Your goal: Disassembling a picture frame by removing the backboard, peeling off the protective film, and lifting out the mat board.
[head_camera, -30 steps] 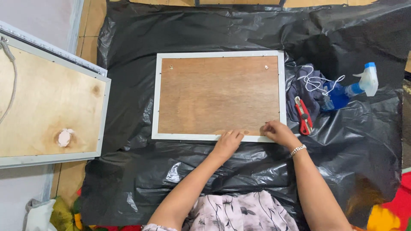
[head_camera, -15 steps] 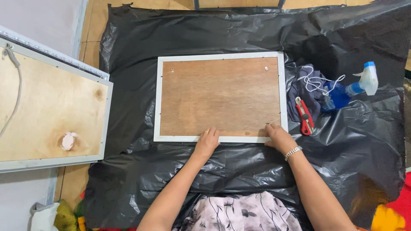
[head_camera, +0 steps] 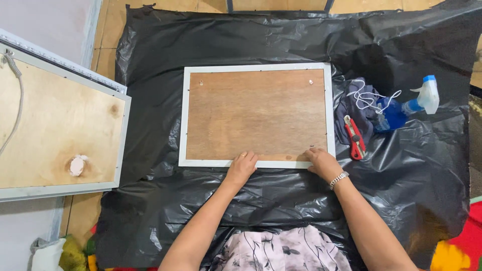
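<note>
A white picture frame (head_camera: 257, 66) lies face down on a black plastic sheet (head_camera: 150, 100), its brown wooden backing board (head_camera: 256, 113) facing up. My left hand (head_camera: 241, 168) rests on the frame's near edge, left of the middle, fingers curled on the rim. My right hand (head_camera: 323, 161) presses on the same near edge close to the right corner, a metal bracelet on its wrist. Neither hand holds a loose item.
A red utility knife (head_camera: 355, 143), a dark blue cloth with white cord (head_camera: 364, 100) and a spray bottle with blue liquid (head_camera: 411, 103) lie right of the frame. A larger frame with a plywood back (head_camera: 55, 130) sits at the left.
My left hand slid left along the near edge, then back a little to the right. My right hand stayed near the right corner.
</note>
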